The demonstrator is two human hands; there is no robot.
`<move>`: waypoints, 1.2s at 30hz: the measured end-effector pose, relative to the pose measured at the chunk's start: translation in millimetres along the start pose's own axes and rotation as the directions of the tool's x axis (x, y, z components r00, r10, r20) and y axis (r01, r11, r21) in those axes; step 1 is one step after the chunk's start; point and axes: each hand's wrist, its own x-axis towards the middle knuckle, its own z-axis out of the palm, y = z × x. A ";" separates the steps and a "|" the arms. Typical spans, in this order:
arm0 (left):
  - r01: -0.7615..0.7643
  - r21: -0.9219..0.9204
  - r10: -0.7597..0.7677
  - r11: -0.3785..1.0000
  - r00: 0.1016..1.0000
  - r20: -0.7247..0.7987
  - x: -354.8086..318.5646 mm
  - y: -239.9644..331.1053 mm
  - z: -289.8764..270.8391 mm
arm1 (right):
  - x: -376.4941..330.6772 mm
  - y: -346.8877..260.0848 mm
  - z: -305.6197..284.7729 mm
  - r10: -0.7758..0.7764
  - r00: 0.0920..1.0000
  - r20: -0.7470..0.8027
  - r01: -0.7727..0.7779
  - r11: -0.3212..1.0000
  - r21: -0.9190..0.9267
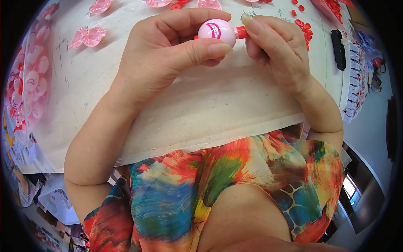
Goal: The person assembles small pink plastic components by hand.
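Observation:
My left hand (168, 46) is closed around a pink plastic ball (216, 32) with a darker pink crescent printed on it. The ball is held above the table, between thumb and fingers. On its right side sits a small red cap (241, 32), which the thumb and fingers of my right hand (279, 48) pinch. A bit of red also shows at the ball's left end, mostly covered by my left fingers. Whether the cap is fully seated on the ball I cannot tell.
Clear pink shells (93, 37) lie along the table's far side. Loose red caps (308, 33) are scattered at far right, below a bag of red parts (331, 10). A clear bag of pink balls (35, 80) stands at left. A black tool (338, 49) rests near the right edge.

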 end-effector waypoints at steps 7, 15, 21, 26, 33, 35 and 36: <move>-0.032 0.030 0.034 0.999 0.998 -0.044 0.2 -1.1 0.4 | 3.1 -1.3 0.3 0.058 0.998 0.010 -0.058 0.998 0.013; 0.040 -0.006 -0.040 0.999 0.999 -0.021 -0.5 5.4 -2.4 | 4.5 1.1 -4.1 -0.179 0.980 0.090 0.195 0.957 -0.216; 0.077 -0.008 -0.077 0.997 0.997 0.015 -3.9 2.0 -0.2 | 1.4 7.5 -2.8 -0.427 0.888 0.171 0.458 0.854 -0.246; 0.036 0.008 -0.036 0.999 0.999 0.022 -4.2 0.6 -0.8 | 2.5 10.5 0.6 -0.438 0.888 0.137 0.458 0.867 -0.197; -0.006 0.129 0.006 0.992 1.000 0.000 -3.1 17.1 -2.0 | 7.8 -0.1 5.0 -0.459 0.881 0.119 0.474 0.849 -0.235; -0.017 0.173 0.025 0.985 0.999 -0.044 -2.3 17.3 -5.5 | 12.7 0.1 5.4 -0.269 0.962 0.046 0.272 0.937 -0.217; -0.071 0.261 0.081 0.963 0.996 -0.030 -1.0 19.7 -3.8 | 12.3 4.0 1.6 -0.283 0.958 0.049 0.287 0.945 -0.156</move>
